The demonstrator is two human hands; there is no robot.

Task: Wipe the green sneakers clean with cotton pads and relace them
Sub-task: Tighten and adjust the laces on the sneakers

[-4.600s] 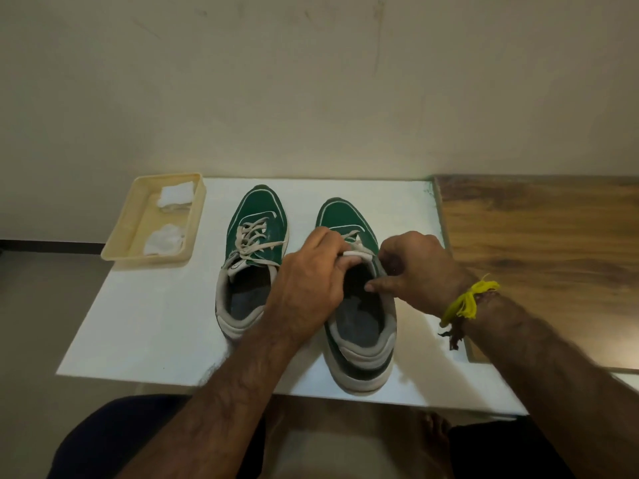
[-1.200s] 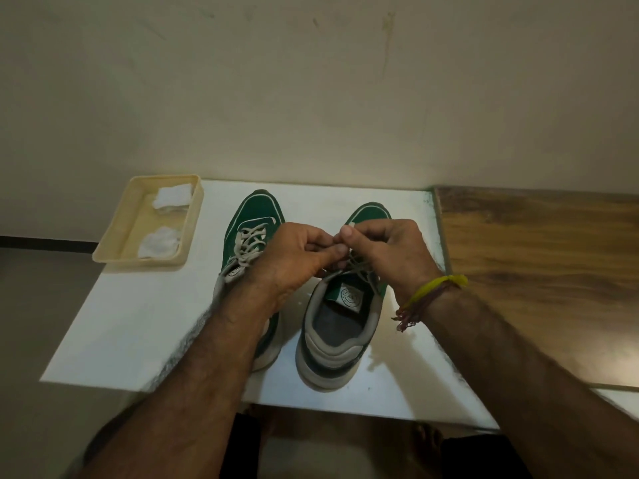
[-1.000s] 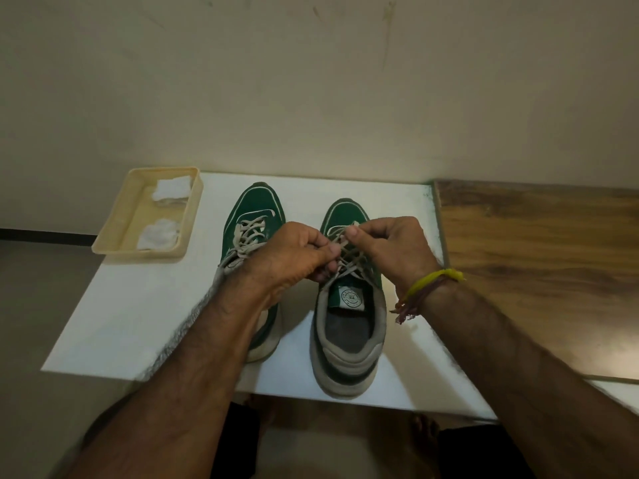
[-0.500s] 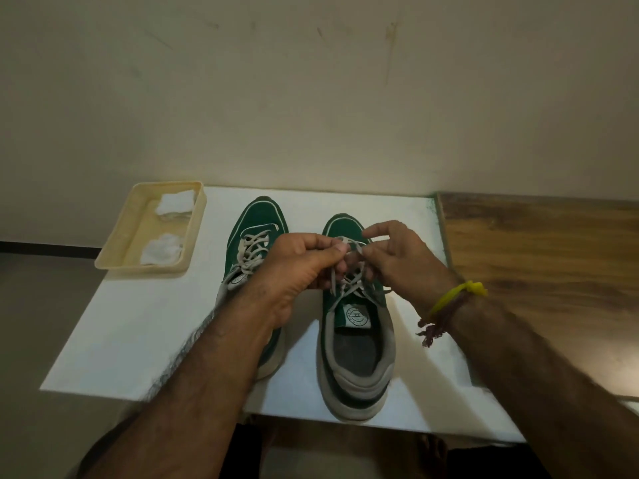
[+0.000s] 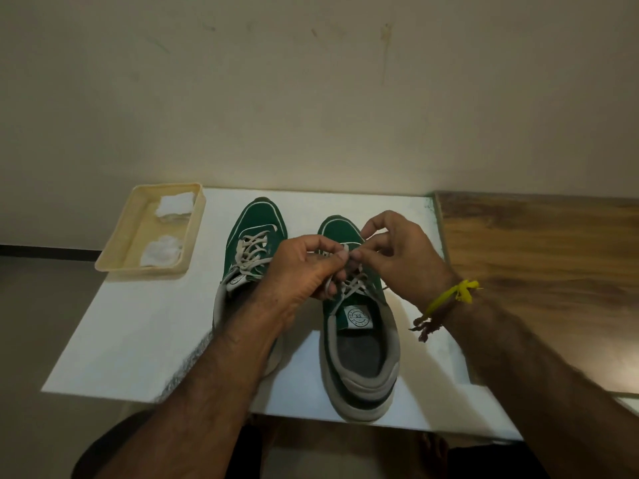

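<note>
Two green sneakers stand side by side on a white board [image 5: 131,340], toes pointing away from me. The left sneaker [image 5: 254,233] is laced, and my left forearm hides its heel. The right sneaker [image 5: 359,344] shows its grey collar and white tongue label. Above its tongue my left hand [image 5: 297,271] pinches the off-white lace [image 5: 356,288] between thumb and fingers. My right hand [image 5: 401,257] pinches the same lace from the right, its other fingers spread. The two hands meet over the upper eyelets.
A cream plastic tray [image 5: 114,257] at the board's back left holds two white cotton pads [image 5: 173,205]. A wooden tabletop [image 5: 539,271] adjoins the board on the right. A plain wall rises behind. My knees show below the board's near edge.
Both hands have stayed at the right sneaker's laces, working them just above the tongue. The right hand's fingers have spread wider. The sneaker lies straight again after being turned earlier.
</note>
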